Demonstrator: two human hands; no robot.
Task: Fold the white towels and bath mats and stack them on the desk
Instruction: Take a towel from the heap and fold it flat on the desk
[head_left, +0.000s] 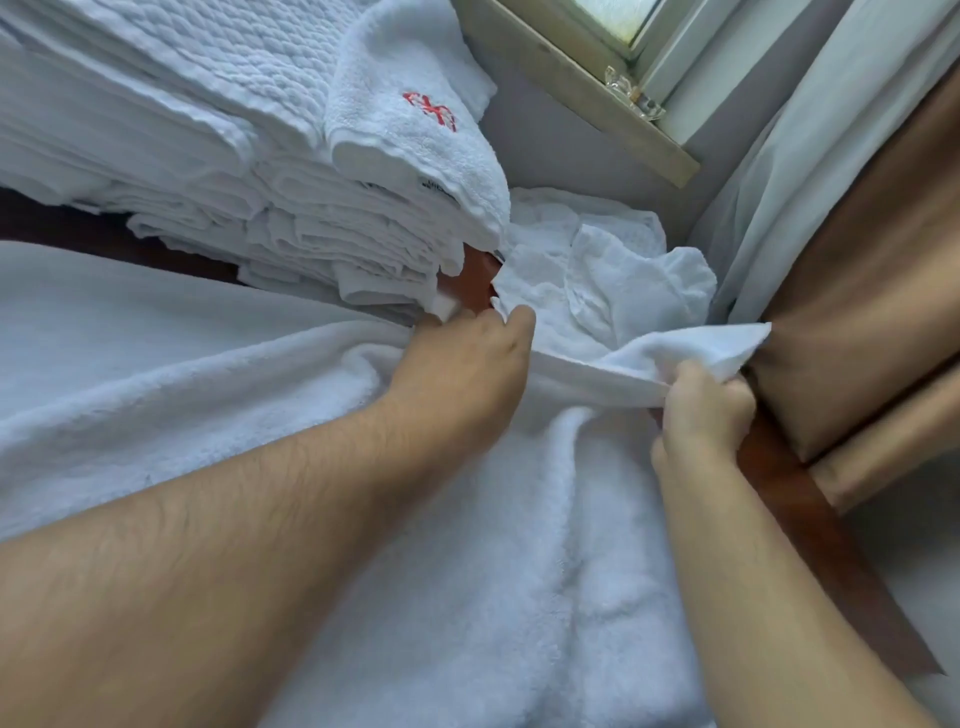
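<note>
towel (467, 545): on desk (810, 499), beside stack (260, 208)
left hand (467, 374): fingers curled at far edge, grip unclear
right hand (701, 415): pinches far corner
handling: soft, limp, light; hold corners

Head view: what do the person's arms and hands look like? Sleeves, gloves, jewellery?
The left forearm and right forearm are bare up to the frame edge, with no sleeve in view. The left hand and right hand wear no gloves; no ring, watch or wristband shows. Hair shows on the left forearm.
</note>
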